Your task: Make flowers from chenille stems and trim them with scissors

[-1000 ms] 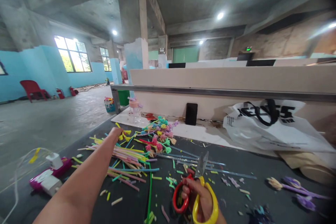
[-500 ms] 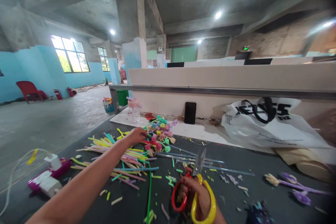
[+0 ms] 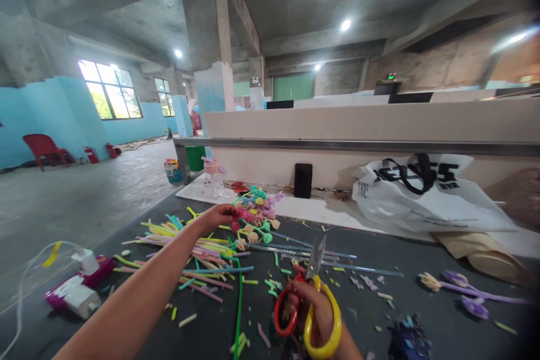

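My left hand reaches over to the flower pile at the back of the dark table, its fingers closed on a pink pipe-cleaner flower. Beside it lies the pile of fuzzy pipe-cleaner flowers in teal, purple, yellow and peach. My right hand grips scissors with one red and one yellow handle loop, blades pointing up and away, slightly parted. Loose coloured pipe cleaners lie beneath and around my left forearm. One long green pipe cleaner runs toward the near edge.
Cut bits are scattered across the table. Clear thin rods lie behind the scissors. A phone leans on the partition, near a white bag. Purple flowers lie right; a power strip with chargers sits left.
My left hand has risen slightly, and the pink flowers by its fingers have moved up and left. The scissors stay in my right hand; the view has shifted a little.
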Tool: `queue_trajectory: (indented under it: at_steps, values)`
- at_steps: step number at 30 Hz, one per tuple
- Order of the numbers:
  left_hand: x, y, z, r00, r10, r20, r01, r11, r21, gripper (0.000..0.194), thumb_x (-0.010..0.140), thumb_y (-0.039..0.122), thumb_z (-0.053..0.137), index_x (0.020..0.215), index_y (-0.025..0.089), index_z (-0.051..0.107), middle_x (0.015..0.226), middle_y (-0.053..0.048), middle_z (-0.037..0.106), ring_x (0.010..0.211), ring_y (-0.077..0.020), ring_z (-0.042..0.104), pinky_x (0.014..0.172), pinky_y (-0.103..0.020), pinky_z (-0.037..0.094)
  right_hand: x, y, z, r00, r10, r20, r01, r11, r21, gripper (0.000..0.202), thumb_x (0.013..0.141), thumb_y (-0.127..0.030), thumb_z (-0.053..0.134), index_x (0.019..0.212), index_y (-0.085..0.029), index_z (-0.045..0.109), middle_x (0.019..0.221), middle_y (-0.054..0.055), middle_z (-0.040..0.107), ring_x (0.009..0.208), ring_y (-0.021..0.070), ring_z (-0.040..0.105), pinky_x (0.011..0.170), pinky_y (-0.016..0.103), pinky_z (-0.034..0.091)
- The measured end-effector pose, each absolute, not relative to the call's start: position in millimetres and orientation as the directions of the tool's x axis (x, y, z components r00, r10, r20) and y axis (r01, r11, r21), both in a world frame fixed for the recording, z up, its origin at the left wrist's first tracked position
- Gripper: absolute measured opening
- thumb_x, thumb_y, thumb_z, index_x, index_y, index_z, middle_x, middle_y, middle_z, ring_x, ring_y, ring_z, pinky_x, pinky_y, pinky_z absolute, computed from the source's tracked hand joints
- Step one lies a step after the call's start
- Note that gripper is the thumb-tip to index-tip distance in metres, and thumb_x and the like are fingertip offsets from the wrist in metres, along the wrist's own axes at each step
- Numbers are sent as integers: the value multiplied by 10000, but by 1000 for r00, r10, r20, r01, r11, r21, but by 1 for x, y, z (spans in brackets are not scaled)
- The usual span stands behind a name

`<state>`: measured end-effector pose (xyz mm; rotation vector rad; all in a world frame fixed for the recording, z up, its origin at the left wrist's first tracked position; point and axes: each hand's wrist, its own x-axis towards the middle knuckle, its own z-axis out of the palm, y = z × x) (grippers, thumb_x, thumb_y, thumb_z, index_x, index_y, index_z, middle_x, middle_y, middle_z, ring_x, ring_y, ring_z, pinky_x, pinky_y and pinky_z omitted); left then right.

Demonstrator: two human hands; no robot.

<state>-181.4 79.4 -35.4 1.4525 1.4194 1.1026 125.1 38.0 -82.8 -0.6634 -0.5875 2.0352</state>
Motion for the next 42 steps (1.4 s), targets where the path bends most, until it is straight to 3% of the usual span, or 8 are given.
queue_trajectory:
  at_steps: [7,13,18,22,25,34,38,42]
  values:
    - [-194,82,-37,-158,986,50,237,-11,971,309,824,292,500,1098,149,513,1091,-79,553,909,-192,565,753,-394,485,126,39,-80,-469,848,-246,-574,-505,-645,349,499,-190,752,801,-176,578,426,-62,510,342,80,443,352,184,348]
    - [-198,82,-42,-174,984,40,240,3,971,311,824,293,500,1101,150,512,1095,-80,552,912,-194,564,755,-396,485,127,39,-81,-477,840,-260,-562,-519,-644,322,500,-201,753,762,-176,566,452,-52,532,349,79,452,357,184,342]
    - [-190,75,-35,-151,985,85,243,-46,969,217,816,271,518,968,124,566,935,-46,602,781,-150,584,681,-338,494,125,38,-83,-498,833,-242,-568,-524,-635,412,500,-219,760,860,-193,559,470,-56,536,357,75,439,367,180,332]
    - [-167,66,-19,-173,970,171,189,-138,972,141,681,228,663,773,127,627,648,14,603,612,-108,549,611,-240,444,124,36,-83,-522,829,-202,-554,-510,-658,482,538,-245,750,968,-215,533,454,-66,522,362,78,430,382,186,330]
    - [-140,56,-4,-175,963,206,128,-185,974,165,620,250,700,715,128,642,593,19,591,555,-96,520,553,-205,399,125,35,-81,-516,839,-172,-571,-487,-661,520,547,-232,753,1009,-225,513,504,-54,550,397,83,443,401,195,342]
    - [-47,16,4,-44,981,187,-108,-190,976,256,645,303,674,862,188,603,606,32,531,445,-66,441,451,-200,363,127,26,-69,-516,853,-80,-606,-429,-670,417,592,-205,732,965,-200,546,565,-32,558,433,80,442,421,202,360]
    - [-23,6,-2,-70,979,191,-164,-200,966,266,633,308,692,845,182,593,618,37,495,464,-53,395,430,-176,321,128,25,-66,-473,879,-58,-632,-385,-672,412,579,-200,734,950,-199,555,559,-39,545,432,81,438,419,205,366]
    - [-13,0,-9,-100,978,184,-187,-200,962,237,728,382,594,866,198,535,571,72,399,443,-43,331,417,-163,275,128,24,-63,-455,888,-68,-644,-380,-664,428,563,-202,741,947,-212,553,551,-43,550,429,77,435,415,197,358]
